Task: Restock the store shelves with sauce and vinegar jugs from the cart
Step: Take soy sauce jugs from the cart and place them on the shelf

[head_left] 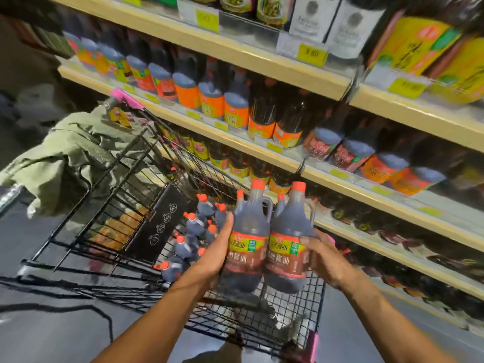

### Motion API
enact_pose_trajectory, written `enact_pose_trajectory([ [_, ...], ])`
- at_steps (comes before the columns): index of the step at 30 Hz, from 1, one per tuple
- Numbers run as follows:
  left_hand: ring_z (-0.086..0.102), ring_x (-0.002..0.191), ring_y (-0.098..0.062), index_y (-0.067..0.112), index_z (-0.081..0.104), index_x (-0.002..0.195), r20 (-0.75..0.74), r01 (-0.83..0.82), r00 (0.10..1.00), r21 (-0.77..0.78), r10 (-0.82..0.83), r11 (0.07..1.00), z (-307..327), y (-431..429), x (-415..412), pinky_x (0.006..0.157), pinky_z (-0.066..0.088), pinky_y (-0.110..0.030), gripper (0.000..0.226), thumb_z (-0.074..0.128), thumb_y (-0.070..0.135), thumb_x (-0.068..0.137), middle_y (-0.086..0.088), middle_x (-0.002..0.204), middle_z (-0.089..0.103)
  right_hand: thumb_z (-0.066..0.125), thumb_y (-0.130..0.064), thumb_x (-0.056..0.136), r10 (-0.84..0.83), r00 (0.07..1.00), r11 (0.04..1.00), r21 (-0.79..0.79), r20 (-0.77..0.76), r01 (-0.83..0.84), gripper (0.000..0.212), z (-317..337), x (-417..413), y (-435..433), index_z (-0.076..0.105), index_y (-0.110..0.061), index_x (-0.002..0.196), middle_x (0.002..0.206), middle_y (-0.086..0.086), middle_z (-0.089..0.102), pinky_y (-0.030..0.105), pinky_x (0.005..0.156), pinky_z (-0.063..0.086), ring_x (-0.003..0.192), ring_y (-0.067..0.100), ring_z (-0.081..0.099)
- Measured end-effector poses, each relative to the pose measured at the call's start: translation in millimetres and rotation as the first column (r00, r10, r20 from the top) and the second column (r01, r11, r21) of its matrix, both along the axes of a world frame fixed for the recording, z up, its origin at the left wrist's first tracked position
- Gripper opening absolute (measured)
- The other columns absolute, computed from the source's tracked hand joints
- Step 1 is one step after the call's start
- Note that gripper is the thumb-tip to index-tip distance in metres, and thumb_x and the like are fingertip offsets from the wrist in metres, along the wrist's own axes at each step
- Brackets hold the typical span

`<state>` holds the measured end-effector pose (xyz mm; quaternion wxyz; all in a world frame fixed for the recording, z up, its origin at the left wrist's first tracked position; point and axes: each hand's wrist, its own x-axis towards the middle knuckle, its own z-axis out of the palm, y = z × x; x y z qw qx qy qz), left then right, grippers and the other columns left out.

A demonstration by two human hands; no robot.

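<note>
Gripped left jug (248, 231) in left hand (218, 248) and right jug (288, 244) in right hand (323, 255), fingers curled round each, touching, upright, above cart (311, 306). Saw more jugs (183, 247) lying inside, left. Noted jacket (65, 153) draped on its far end. Faced bottle-filled shelves (340, 183) right.

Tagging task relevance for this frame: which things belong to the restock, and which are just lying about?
Job: left hand, right hand, left soy sauce jug, right soy sauce jug, spare jugs in the cart, shelf.
Lying about: green jacket, black panel, wine bottles.
</note>
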<state>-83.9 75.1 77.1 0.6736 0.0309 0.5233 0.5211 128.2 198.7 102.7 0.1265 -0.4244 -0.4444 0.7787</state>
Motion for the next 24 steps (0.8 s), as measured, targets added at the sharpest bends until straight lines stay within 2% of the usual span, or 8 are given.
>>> enact_pose_trajectory([
  [3,0.073,0.106,-0.030,0.030,0.079,0.109,0.019,0.024,1.000,0.009,-0.024,1.000,10,0,5,0.077,0.062,-0.039,0.067,0.040,0.080,0.087,-0.014,0.117,0.074,0.086,-0.038,0.055,-0.172,0.981,0.984,-0.061,-0.084,0.167,0.095,10,-7,-17,0.054,0.011,0.129,0.117,0.032,0.066,0.054,0.093,0.052,0.102,0.039,0.065],
  [6,0.071,0.110,-0.033,0.029,0.077,0.114,0.009,0.020,1.000,0.032,-0.020,0.999,13,3,12,0.082,0.060,-0.044,0.070,0.042,0.081,0.084,-0.015,0.121,0.072,0.066,-0.032,0.082,-0.311,0.941,0.943,-0.164,-0.136,0.289,0.068,21,-6,-31,0.052,0.011,0.133,0.120,0.037,0.062,0.056,0.094,0.050,0.100,0.042,0.064],
  [10,0.068,0.116,-0.035,0.026,0.073,0.123,-0.005,0.025,1.000,0.077,-0.024,0.997,23,2,28,0.096,0.056,-0.052,0.072,0.041,0.079,0.085,-0.016,0.127,0.070,0.053,-0.035,0.089,-0.370,0.915,0.918,-0.213,-0.160,0.334,0.051,28,12,-38,0.060,0.002,0.124,0.108,0.026,0.071,0.048,0.083,0.058,0.089,0.037,0.071],
  [13,0.068,0.114,-0.037,0.020,0.066,0.131,-0.044,0.021,0.999,0.086,-0.017,0.996,33,3,46,0.100,0.052,-0.057,0.079,0.046,0.078,0.080,-0.018,0.125,0.070,0.064,-0.045,0.087,-0.358,0.921,0.931,-0.136,-0.156,0.339,0.061,37,28,-45,0.060,-0.002,0.130,0.122,0.029,0.066,0.055,0.095,0.053,0.105,0.043,0.067],
  [17,0.067,0.113,-0.042,0.016,0.067,0.129,-0.080,0.059,0.995,0.087,-0.052,0.994,47,1,79,0.102,0.049,-0.063,0.085,0.050,0.081,0.077,-0.022,0.122,0.070,0.086,-0.058,0.063,-0.340,0.932,0.940,0.000,-0.128,0.342,0.095,49,59,-56,0.058,0.000,0.132,0.124,0.030,0.065,0.062,0.103,0.047,0.115,0.050,0.061],
  [20,0.071,0.106,-0.041,0.018,0.073,0.121,-0.084,0.094,0.993,0.109,-0.085,0.990,54,-2,110,0.089,0.058,-0.055,0.080,0.051,0.081,0.076,-0.022,0.118,0.072,0.087,-0.058,0.060,-0.381,0.918,0.921,0.038,-0.114,0.387,0.097,59,93,-68,0.059,0.003,0.129,0.124,0.033,0.063,0.066,0.105,0.043,0.117,0.054,0.058],
  [22,0.073,0.100,-0.038,0.020,0.079,0.108,-0.076,0.127,0.990,0.130,-0.118,0.983,60,-4,136,0.075,0.062,-0.047,0.074,0.053,0.081,0.075,-0.022,0.114,0.073,0.086,-0.060,0.062,-0.391,0.913,0.915,0.057,-0.114,0.399,0.088,67,120,-79,0.066,-0.002,0.124,0.122,0.031,0.065,0.062,0.102,0.047,0.115,0.052,0.060],
  [24,0.074,0.098,-0.037,0.023,0.080,0.103,-0.069,0.170,0.984,0.145,-0.162,0.975,66,-8,167,0.074,0.062,-0.045,0.071,0.052,0.081,0.074,-0.021,0.113,0.074,0.084,-0.061,0.063,-0.402,0.908,0.911,0.049,-0.119,0.409,0.080,74,150,-92,0.070,-0.008,0.120,0.121,0.028,0.067,0.054,0.096,0.054,0.111,0.046,0.065],
])
